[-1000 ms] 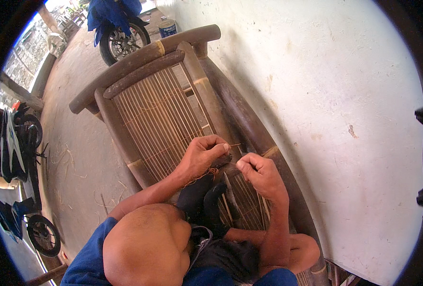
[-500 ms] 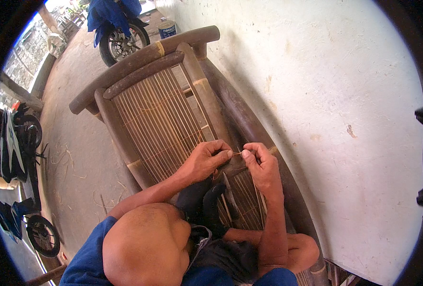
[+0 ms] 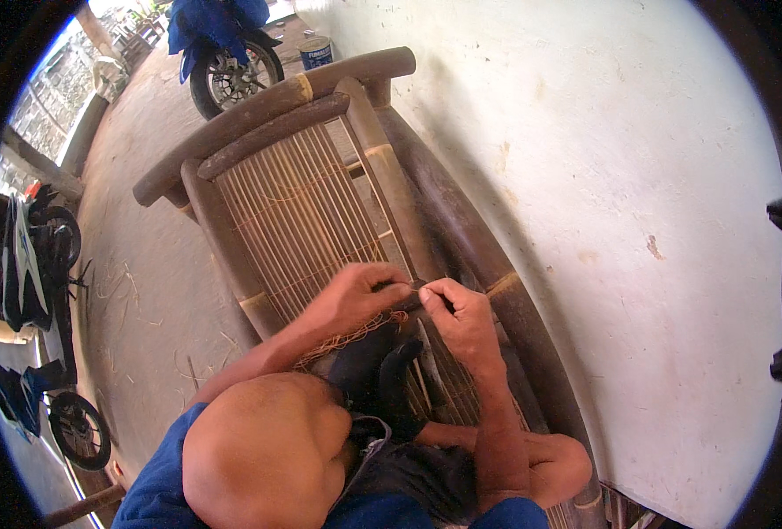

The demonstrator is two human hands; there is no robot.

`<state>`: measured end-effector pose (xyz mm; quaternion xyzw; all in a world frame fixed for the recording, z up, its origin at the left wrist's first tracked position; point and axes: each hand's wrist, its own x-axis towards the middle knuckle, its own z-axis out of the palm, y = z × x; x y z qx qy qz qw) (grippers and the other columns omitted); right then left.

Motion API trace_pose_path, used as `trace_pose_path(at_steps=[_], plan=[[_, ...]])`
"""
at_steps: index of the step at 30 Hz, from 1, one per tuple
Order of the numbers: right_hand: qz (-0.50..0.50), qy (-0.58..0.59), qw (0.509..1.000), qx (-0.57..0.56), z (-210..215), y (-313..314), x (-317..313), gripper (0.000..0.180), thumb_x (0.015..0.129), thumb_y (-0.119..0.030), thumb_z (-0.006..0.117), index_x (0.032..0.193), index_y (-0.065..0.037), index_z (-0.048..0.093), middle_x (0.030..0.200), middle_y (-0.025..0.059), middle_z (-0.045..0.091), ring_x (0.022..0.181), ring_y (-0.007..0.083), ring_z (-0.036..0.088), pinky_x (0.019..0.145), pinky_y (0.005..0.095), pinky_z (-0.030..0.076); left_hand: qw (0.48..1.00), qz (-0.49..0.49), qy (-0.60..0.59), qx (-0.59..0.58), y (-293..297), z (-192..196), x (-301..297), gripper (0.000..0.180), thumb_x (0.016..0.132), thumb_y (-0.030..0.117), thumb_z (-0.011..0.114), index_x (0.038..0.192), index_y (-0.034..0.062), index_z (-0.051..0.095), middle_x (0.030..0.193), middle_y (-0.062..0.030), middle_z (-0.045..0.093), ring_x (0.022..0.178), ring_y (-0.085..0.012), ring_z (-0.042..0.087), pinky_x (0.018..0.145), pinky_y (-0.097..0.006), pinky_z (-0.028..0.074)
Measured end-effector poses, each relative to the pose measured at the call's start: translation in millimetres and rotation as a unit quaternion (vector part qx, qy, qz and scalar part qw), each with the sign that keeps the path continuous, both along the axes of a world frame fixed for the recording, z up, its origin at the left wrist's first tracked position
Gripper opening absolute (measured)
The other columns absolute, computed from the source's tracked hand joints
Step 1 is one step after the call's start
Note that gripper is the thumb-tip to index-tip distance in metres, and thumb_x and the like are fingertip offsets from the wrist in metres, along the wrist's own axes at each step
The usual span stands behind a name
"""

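Observation:
My left hand (image 3: 360, 293), slightly blurred, is closed in a pinch on a thin orange string, just above a slatted bamboo panel (image 3: 298, 207). Close beside it, my right hand (image 3: 463, 324) also pinches the string, thumb against forefinger. The fingertips of both hands almost meet, so only a short bit of string shows between them. A loose tangle of orange string (image 3: 342, 339) hangs below my left wrist. More orange strands cross the thin slats in rows. The panel sits in a frame of thick dark bamboo poles (image 3: 276, 93).
My bent left knee (image 3: 254, 454) and feet in black socks (image 3: 395, 370) are close below my hands. A white wall (image 3: 629, 194) runs along the right. A motorbike wheel (image 3: 237, 75) and a blue can (image 3: 316, 53) stand beyond the frame. More motorbikes (image 3: 78, 432) are at the left.
My right hand has moved left and slightly down, closing the gap to my left hand. The left has shifted a little left, and the string tangle below its wrist now shows more.

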<state>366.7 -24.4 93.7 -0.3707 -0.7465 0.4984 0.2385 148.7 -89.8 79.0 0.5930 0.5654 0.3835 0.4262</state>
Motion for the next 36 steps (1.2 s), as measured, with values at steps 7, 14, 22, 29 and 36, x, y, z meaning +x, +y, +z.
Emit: trace_pose_path(at_steps=[7, 14, 22, 29, 36], plan=[[-0.098, -0.044, 0.994, 0.001, -49.5, 10.7, -32.8, 0.043, 0.100, -0.039, 0.064, 0.109, 0.002, 0.070, 0.093, 0.0222, 0.073, 0.089, 0.0373, 0.073, 0.080, 0.0435, 0.055, 0.756, 0.491, 0.390, 0.185, -57.2, 116.7, -176.2, 0.017, 0.101, 0.016, 0.066, 0.109, 0.0035, 0.072, 0.101, -0.0111, 0.073, 0.094, -0.0207, 0.069, 0.085, -0.035, 0.054], [-0.119, -0.168, 0.977, 0.051, -100.2, 20.9, -114.4, 0.054, 0.099, -0.049, 0.063, 0.111, 0.003, 0.070, 0.098, 0.0220, 0.074, 0.095, 0.0382, 0.072, 0.083, 0.0461, 0.055, 0.711, 0.504, 0.430, 0.237, -76.8, 123.0, -156.8, 0.016, 0.100, 0.016, 0.067, 0.109, 0.0040, 0.074, 0.097, -0.0100, 0.073, 0.088, -0.0192, 0.069, 0.080, -0.034, 0.054], [-0.117, -0.015, 0.993, -0.031, -144.5, 19.8, -92.4, 0.026, 0.102, -0.020, 0.060, 0.099, 0.003, 0.070, 0.068, 0.0033, 0.060, 0.060, 0.0115, 0.057, 0.058, 0.0326, 0.047, 0.965, 0.233, 0.115, 0.020, -11.3, -11.0, -63.1, 0.022, 0.100, 0.018, 0.068, 0.108, -0.0017, 0.073, 0.091, -0.0132, 0.071, 0.083, -0.0210, 0.067, 0.075, -0.039, 0.053], [-0.134, 0.011, 0.986, -0.096, -138.1, 16.9, -64.5, 0.025, 0.104, -0.022, 0.059, 0.102, 0.001, 0.070, 0.073, 0.0028, 0.061, 0.065, 0.0096, 0.057, 0.060, 0.0299, 0.047, 0.971, 0.229, 0.031, -0.058, 32.1, -58.9, -40.7, 0.035, 0.105, 0.032, 0.062, 0.109, -0.0015, 0.072, 0.079, -0.0092, 0.065, 0.071, -0.0159, 0.058, 0.065, -0.040, 0.048], [-0.190, 0.222, 0.865, -0.408, -136.8, 0.1, -105.0, 0.029, 0.106, -0.030, 0.060, 0.118, -0.004, 0.065, 0.104, 0.0081, 0.071, 0.089, 0.0187, 0.070, 0.074, 0.0359, 0.061, 0.944, 0.325, 0.010, -0.062, 12.6, -80.7, -40.1, 0.032, 0.100, 0.027, 0.065, 0.110, -0.0035, 0.069, 0.084, -0.0120, 0.066, 0.080, -0.0171, 0.060, 0.072, -0.038, 0.049]])
